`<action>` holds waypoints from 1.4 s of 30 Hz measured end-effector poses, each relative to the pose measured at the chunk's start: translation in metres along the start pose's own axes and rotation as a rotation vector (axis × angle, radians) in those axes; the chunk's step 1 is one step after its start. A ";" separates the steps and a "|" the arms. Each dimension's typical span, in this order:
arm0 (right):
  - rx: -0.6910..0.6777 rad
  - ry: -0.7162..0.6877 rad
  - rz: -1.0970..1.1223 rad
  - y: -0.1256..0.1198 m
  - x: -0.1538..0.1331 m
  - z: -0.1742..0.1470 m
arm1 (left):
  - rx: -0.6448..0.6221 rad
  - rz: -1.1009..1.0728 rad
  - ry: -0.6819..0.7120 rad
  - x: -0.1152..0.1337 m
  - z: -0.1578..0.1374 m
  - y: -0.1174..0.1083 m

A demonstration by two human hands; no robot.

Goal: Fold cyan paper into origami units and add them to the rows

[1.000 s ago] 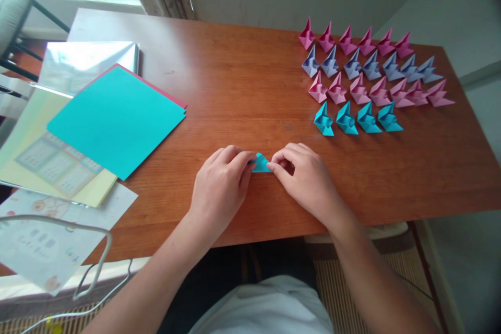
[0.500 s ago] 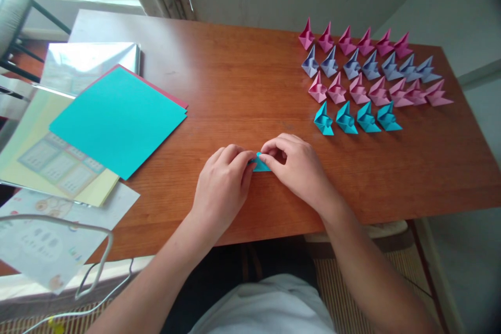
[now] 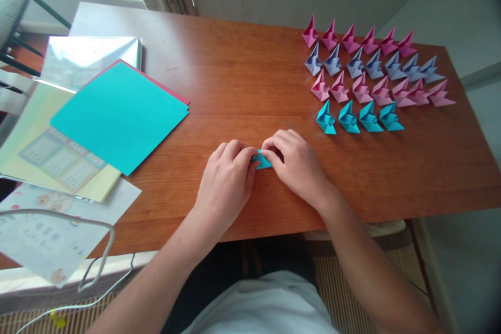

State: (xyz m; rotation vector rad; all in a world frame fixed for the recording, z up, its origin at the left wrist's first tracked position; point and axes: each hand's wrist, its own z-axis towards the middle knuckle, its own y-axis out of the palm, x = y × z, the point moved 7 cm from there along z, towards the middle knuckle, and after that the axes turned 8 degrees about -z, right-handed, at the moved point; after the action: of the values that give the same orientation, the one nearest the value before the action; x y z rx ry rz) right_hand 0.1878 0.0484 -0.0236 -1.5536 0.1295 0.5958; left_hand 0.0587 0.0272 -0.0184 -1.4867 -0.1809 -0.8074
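A small folded piece of turquoise paper (image 3: 263, 161) is between my two hands, near the front edge of the wooden table. My left hand (image 3: 228, 175) grips its left end, with thumb and index finger closed on it. At the paper's upper right, my right hand (image 3: 295, 167) pinches it between thumb and fingertips. Both hands hide much of the paper, so its full folded shape cannot be made out. Beyond my right hand stands a row of folded turquoise paper figures (image 3: 348, 117), pointed at the top.
Behind the turquoise row are rows of pink figures (image 3: 360, 88), lilac figures (image 3: 355, 64) and magenta figures (image 3: 349, 39). At left, turquoise sheets (image 3: 121, 115) lie over a yellow pack (image 3: 105, 188) and a plastic-wrapped stack (image 3: 94, 49). A white cable (image 3: 74, 308) hangs near the table's front edge.
The view has shifted slightly. Both hands keep hold of the turquoise paper, whose lower edge now tilts up a little to the right. Little else differs.
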 end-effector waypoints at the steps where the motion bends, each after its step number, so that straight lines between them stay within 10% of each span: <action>1: 0.000 -0.009 -0.011 0.000 0.000 0.000 | -0.005 0.003 -0.001 0.000 0.000 0.000; 29: -0.179 0.045 -0.032 -0.004 -0.003 0.018 | 0.099 0.122 0.030 0.015 -0.020 -0.003; 42: -0.147 0.035 0.032 -0.003 0.001 0.016 | -0.065 0.226 0.042 0.055 -0.053 0.041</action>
State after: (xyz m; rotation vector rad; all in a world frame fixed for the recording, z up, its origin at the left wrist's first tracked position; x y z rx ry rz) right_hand 0.1850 0.0637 -0.0209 -1.7077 0.1392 0.6148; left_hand 0.1033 -0.0461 -0.0269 -1.5183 0.0448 -0.6667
